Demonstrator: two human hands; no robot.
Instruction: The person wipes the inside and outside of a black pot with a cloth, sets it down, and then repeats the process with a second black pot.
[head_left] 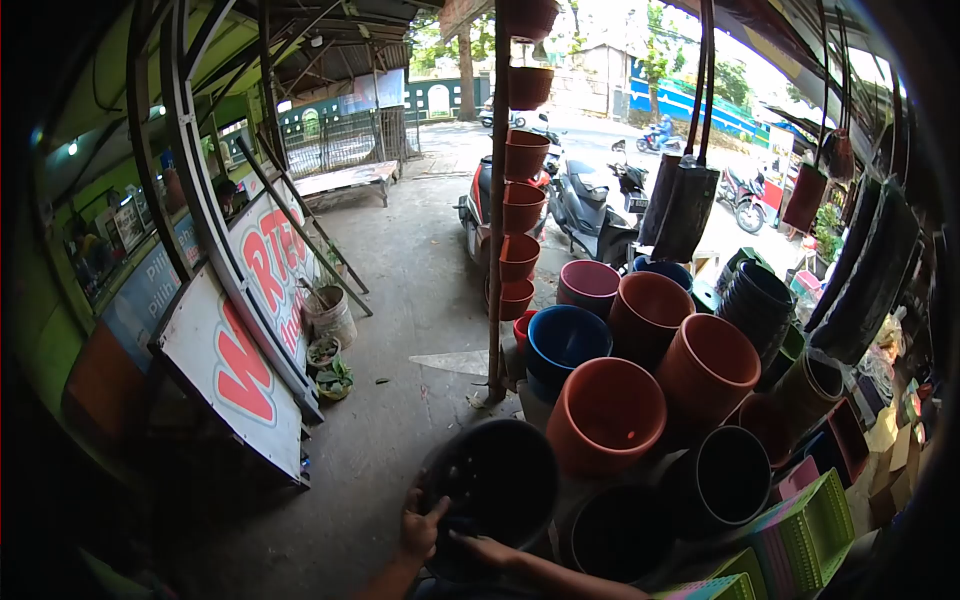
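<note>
A large round black pot (515, 470) is tilted in front of me at the bottom middle, its dark opening facing up toward me. Several light specks show on its inside. My left hand (418, 528) is closed on the pot's left edge, with the thumb laid over it. Lower down, my right hand (486, 549) reaches in from the right against the pot's near side. Its thumb points left and its fingers are bent around something dark that I cannot make out. Beside the pot on the right stands an orange-brown pot (607, 415).
Stacked pots, including a blue one (568, 338) and a black one (735, 475), crowd the right. Green plastic baskets (800, 530) lie lower right. A thin pole (496, 250) stands ahead beside hanging pots (525, 205). Signboards (235, 365) lean left; motorbikes (590, 205) stand beyond.
</note>
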